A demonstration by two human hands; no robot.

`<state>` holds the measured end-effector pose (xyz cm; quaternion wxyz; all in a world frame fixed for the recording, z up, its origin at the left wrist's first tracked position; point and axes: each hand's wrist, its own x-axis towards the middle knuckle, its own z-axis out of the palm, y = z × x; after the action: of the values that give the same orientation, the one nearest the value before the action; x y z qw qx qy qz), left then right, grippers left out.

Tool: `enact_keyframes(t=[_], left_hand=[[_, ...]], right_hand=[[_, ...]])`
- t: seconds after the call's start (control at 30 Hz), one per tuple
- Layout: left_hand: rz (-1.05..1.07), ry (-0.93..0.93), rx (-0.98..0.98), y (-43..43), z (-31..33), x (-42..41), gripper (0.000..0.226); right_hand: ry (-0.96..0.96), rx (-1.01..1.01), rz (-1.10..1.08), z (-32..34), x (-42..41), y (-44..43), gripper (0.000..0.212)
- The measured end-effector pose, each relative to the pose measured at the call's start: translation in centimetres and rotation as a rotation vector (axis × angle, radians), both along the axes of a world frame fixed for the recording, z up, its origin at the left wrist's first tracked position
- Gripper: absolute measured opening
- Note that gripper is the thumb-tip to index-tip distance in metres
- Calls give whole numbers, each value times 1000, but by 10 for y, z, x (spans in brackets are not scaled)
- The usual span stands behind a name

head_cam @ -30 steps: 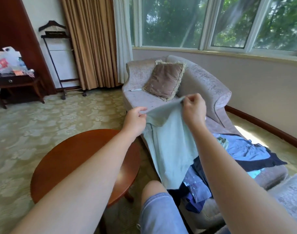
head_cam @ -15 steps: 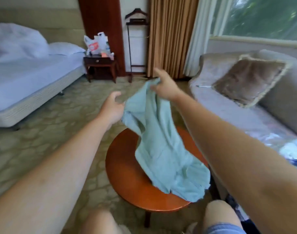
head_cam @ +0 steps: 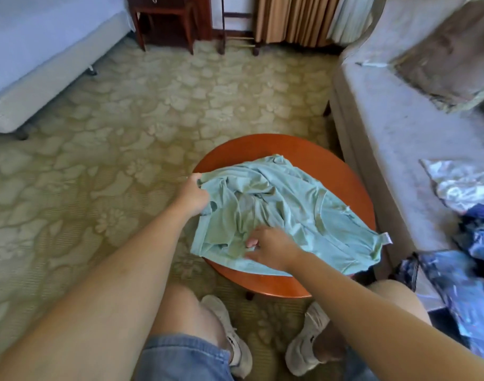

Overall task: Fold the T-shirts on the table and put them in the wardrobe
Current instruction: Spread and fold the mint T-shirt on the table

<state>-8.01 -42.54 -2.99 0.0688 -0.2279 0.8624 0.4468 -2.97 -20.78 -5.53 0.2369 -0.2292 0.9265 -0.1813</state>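
**Gripping a crumpled green T-shirt on the round table**

Much here is cut off or blurred. The left hand shows only its back; its fingertips are hidden under the cloth edge they curl round. The right hand bends its fingers down into the fabric and pinches a fold near the front hem, though blur hides just how much cloth it has. The table shows only its far rim and a strip of its near edge; the rest lies under the shirt. On the sofa to the right, a cushion is cropped by the frame, and a heap of blue clothes is too smeared to tell into separate pieces. A bed is cut off at the upper left.

The T-shirt is pale sea-green and lies rumpled across the table top, with deep creases bunched between the two hands. Its left side overhangs the table edge, and a small white label sticks out at its right corner.
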Motion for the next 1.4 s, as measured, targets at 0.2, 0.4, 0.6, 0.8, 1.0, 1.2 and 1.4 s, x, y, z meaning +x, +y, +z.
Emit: enact_keyframes(t=[0.2,0.4,0.6,0.8,1.0,1.2,1.4], left_hand=[[-26,-38,-21,3,-15,11,60],[-70,-78,-106,1,-14,38,74],[-219,-241,-164,8,-18,61,119],[-282,-222,-272,18,-11,67,84],[121,189,138,16,50,52,52],[29,243,377,40,112,31,37],[-377,84,393,106,145,43,61]], right_hand=[[307,72,74,-16,22,-6,51],[447,-69,1,-28,29,-21,27],[171,-449,-697,0,3,-6,25],[158,-727,-1080,48,-18,32,18],[241,-914,-1319,71,-12,66,15],[398,-772,-1027,97,2,87,25],[246,-785,-451,150,34,76,17]])
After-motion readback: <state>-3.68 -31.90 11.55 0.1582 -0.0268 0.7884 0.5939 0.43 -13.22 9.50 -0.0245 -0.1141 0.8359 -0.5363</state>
